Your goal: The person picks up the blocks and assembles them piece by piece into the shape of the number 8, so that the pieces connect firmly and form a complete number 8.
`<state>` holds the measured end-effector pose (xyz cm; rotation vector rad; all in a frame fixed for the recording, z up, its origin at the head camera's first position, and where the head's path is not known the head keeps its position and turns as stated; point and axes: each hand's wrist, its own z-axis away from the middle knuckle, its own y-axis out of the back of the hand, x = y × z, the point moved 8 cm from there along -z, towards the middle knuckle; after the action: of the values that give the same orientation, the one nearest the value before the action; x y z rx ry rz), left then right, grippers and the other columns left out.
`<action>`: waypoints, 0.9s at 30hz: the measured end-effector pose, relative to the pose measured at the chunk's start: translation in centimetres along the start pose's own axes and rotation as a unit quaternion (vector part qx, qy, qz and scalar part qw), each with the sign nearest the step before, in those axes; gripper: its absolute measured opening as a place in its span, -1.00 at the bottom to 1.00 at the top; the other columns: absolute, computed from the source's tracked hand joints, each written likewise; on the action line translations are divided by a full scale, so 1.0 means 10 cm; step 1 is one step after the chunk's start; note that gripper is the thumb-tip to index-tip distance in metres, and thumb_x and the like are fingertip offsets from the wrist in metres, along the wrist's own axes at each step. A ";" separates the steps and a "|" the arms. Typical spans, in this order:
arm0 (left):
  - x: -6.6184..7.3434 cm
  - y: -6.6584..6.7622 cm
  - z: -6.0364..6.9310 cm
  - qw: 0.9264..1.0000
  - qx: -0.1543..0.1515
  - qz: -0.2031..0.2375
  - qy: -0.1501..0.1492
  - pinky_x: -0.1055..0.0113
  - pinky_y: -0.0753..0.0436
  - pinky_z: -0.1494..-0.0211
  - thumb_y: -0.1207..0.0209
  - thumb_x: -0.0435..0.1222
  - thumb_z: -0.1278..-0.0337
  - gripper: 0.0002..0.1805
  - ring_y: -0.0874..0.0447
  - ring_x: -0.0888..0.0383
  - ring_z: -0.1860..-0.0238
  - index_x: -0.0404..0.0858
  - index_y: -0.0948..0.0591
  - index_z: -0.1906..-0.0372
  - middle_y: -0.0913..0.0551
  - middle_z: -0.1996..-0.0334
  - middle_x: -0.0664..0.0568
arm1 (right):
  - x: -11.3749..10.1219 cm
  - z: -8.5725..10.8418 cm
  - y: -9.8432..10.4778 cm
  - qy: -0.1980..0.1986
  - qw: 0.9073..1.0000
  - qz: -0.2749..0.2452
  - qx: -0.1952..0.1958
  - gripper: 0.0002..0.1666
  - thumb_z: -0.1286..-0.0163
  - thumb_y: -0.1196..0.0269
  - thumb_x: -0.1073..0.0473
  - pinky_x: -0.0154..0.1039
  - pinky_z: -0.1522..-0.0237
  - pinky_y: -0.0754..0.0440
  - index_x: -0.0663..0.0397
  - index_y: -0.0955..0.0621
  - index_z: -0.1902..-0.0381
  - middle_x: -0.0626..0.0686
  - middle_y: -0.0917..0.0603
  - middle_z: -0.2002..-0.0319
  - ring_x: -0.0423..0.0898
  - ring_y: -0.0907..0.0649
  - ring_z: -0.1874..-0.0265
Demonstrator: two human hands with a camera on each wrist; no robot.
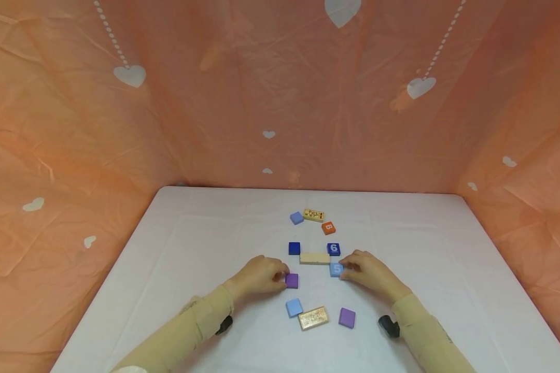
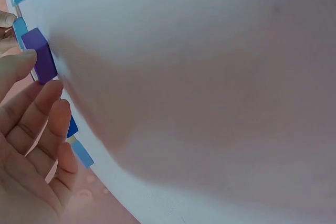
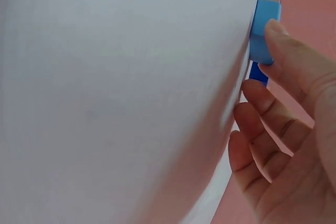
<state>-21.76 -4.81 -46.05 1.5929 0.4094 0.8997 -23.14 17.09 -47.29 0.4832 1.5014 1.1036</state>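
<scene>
My left hand (image 1: 260,275) pinches a purple square block (image 1: 291,281) between thumb and fingers. In the left wrist view the thumb lies against that purple block (image 2: 41,59). Across from it, my right hand (image 1: 369,272) pinches a light blue block (image 1: 336,269) marked 5, also seen as the blue block (image 3: 265,17) in the right wrist view. Between the hands lies a plain cream rectangular block (image 1: 315,258). A dark blue block (image 1: 294,248) is at its upper left, and a dark blue block marked 6 (image 1: 333,249) at its upper right.
Nearer me lie a light blue block (image 1: 294,307), a gold rectangular block (image 1: 313,318) and a second purple block (image 1: 347,317). Farther back are a periwinkle block (image 1: 296,218), a patterned gold block (image 1: 313,215) and an orange block (image 1: 329,228). Orange cloth (image 1: 308,103) surrounds the white table (image 1: 205,228).
</scene>
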 end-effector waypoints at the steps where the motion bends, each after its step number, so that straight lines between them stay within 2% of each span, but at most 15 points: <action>1: -0.01 0.01 0.00 1.000 0.005 -0.002 0.000 0.45 -0.34 0.29 -0.28 -0.11 0.00 -0.73 -0.32 0.38 0.51 -0.11 -0.66 0.18 -0.47 0.58 0.27 | 0.00 0.00 0.00 0.000 1.000 -0.001 0.000 -0.63 -0.15 -0.32 -0.03 -0.27 0.14 -0.53 -0.08 -0.65 0.07 -0.19 -0.55 0.33 -0.22 -0.45 0.29; 10: -0.08 0.05 -0.06 0.999 0.042 -0.002 0.014 0.45 -0.28 0.35 -0.28 -0.17 0.03 -0.78 -0.31 0.36 0.55 -0.12 -0.67 0.22 -0.49 0.59 0.25 | 0.01 -0.01 0.00 0.006 1.000 -0.004 0.004 -0.64 -0.15 -0.32 -0.02 -0.27 0.15 -0.52 -0.07 -0.66 0.09 -0.20 -0.55 0.35 -0.22 -0.45 0.31; 14: -0.09 0.06 -0.09 0.999 0.043 -0.004 0.021 0.45 -0.28 0.35 -0.26 -0.17 0.01 -0.76 -0.31 0.36 0.55 -0.13 -0.67 0.20 -0.51 0.57 0.24 | 0.00 -0.01 0.00 0.015 1.000 -0.004 0.007 -0.66 -0.15 -0.33 0.00 -0.28 0.17 -0.51 -0.04 -0.66 0.11 -0.19 -0.56 0.35 -0.22 -0.45 0.32; 21: -0.06 0.07 -0.12 0.999 0.049 -0.005 0.017 0.45 -0.28 0.36 -0.25 -0.18 0.01 -0.78 -0.30 0.34 0.55 -0.14 -0.67 0.22 -0.48 0.59 0.24 | 0.01 0.00 0.01 0.007 1.000 -0.005 0.008 -0.65 -0.15 -0.32 -0.01 -0.25 0.13 -0.52 -0.05 -0.66 0.10 -0.19 -0.57 0.33 -0.22 -0.46 0.30; 27: -0.07 0.08 -0.15 0.999 0.048 -0.001 0.026 0.45 -0.29 0.36 -0.25 -0.19 0.01 -0.78 -0.31 0.34 0.55 -0.15 -0.68 0.21 -0.50 0.58 0.23 | 0.00 -0.01 0.01 0.007 1.000 -0.009 0.007 -0.65 -0.16 -0.32 -0.01 -0.20 0.09 -0.53 -0.05 -0.66 0.10 -0.18 -0.58 0.31 -0.21 -0.46 0.29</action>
<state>-23.46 -4.51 -45.55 1.6597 0.4970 0.9324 -23.26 17.12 -47.20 0.4724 1.5242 1.0853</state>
